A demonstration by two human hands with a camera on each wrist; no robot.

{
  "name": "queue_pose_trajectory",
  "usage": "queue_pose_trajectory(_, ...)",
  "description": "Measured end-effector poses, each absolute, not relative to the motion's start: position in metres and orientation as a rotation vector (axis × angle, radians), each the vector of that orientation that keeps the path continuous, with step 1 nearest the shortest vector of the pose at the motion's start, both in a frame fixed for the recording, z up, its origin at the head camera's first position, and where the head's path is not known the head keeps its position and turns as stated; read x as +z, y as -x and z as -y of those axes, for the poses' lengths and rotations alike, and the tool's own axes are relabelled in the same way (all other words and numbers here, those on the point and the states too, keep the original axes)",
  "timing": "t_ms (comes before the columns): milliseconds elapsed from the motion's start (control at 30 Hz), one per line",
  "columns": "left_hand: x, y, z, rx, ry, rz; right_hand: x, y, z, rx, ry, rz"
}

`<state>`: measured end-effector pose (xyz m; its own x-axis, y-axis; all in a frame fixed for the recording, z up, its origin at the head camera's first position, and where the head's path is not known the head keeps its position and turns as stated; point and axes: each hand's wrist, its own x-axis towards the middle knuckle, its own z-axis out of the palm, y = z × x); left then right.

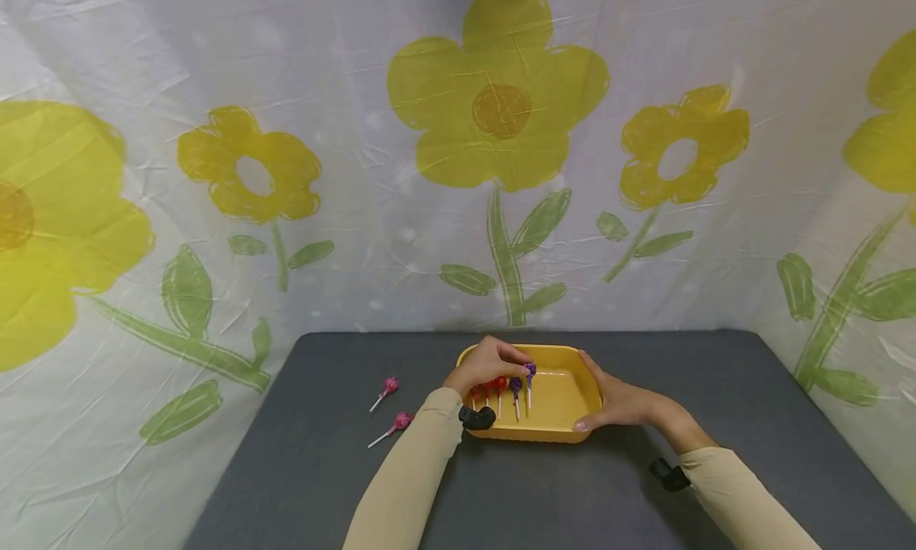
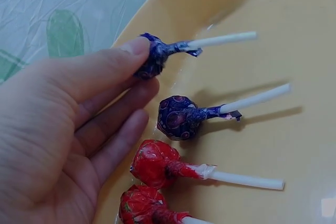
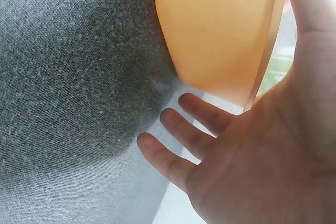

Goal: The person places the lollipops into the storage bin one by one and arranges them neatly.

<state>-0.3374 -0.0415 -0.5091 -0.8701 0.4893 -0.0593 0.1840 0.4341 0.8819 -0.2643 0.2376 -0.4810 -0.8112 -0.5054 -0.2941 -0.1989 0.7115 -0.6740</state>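
One purple lollipop (image 2: 155, 61) is held by its wrapped head in the left hand (image 2: 68, 119), thumb on top, fingertips behind, pinch only just wide enough for the candy. It's inside the yellow tray (image 1: 565, 391), toward the far wall, white stick pointing back at the person; can't tell if the stick touches the tray floor. Next to it, just left, a second purple lollipop (image 2: 178, 118) lies in the tray, loose, near but apart from the held one. Left of that, three red lollipops (image 1: 487, 388) side by side, same orientation: heads to the far side, sticks toward the near side. So the row reads red, red, red, purple, then the held purple; right part of the tray is bare floor. Right hand (image 1: 624, 403) is at the tray's right end, spread wide, thumb at the near rim, fingers reaching along to the far corner; right wrist view has three of its fingers extended loosely by the outer wall, not curled round anything. Outside the tray on the left, two more on the dark grey worktop (image 1: 529, 494): far pink lollipop (image 1: 390, 385) and near pink lollipop (image 1: 403, 420), the latter right by the left sleeve (image 1: 408, 478). Behind: pale sheet (image 1: 372, 240) printed with yellow flowers
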Motion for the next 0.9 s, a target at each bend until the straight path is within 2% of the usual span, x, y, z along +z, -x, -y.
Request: queue_pose_trajectory(900, -0.5173, 0.3347, 0.0362, 1.31, -0.579, -2.461, -0.4791, 0.2622, -0.237, -0.897, 0.554, -2.465)
